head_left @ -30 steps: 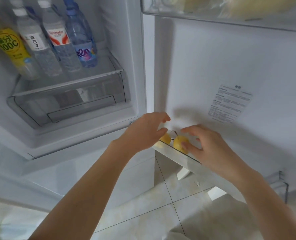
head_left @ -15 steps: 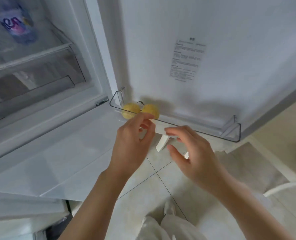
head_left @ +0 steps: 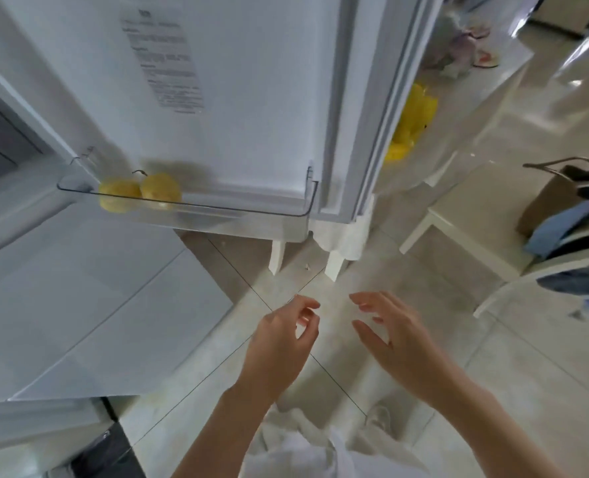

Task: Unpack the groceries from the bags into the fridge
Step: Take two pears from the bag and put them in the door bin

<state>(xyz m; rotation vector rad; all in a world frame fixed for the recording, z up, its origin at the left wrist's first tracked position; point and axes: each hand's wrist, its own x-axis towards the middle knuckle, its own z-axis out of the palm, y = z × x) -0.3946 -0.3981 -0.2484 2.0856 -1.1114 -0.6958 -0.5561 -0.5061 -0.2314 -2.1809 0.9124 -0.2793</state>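
Two hands empty. White fridge door point(head_left: 251, 98) open; clear plastic door bin point(head_left: 217, 210) holds two yellow round fruits point(head_left: 141, 194), touching, left end. Left hand point(head_left: 279, 346), right hand point(head_left: 400, 343) fingers relaxed, holding nothing. Next: fetch brown paper bag point(head_left: 544, 201) contents, fill free bin space.

Both forearms were bare, no sleeves in view. Left hand point(head_left: 279, 343) and right hand point(head_left: 394, 339) wore no rings, watch or gloves. Pale, whitish garment point(head_left: 296, 450) covered lower body, loosely creased. Light shoe point(head_left: 382, 417) showed below.
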